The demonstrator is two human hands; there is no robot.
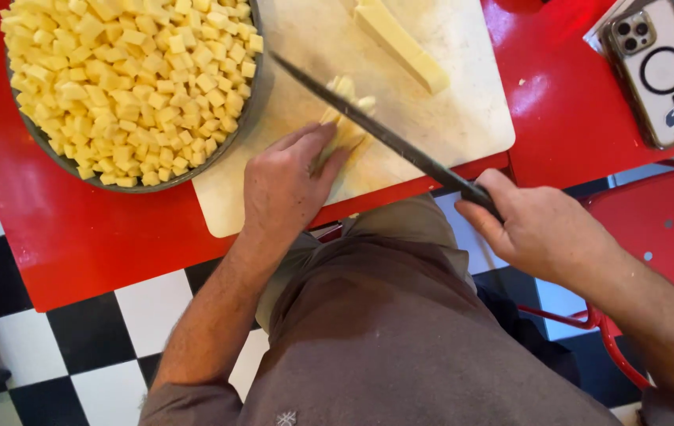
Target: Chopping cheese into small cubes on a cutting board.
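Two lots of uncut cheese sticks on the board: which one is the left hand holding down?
The near bundle of sticks, pinned by the left hand under the knife. The other block lies untouched at the board's far edge.

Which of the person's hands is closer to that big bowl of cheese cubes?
The left. The left hand rests on the cutting board just beside the bowl, holding cheese strips. The right hand holds the knife off the table's edge.

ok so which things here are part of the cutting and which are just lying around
In use:
- left hand pinning the pale yellow strips
- right hand gripping the long knife
- cutting board
- spare pale block on the board
- bowl of cubes

Lying about:
- phone on the red table
- red chair
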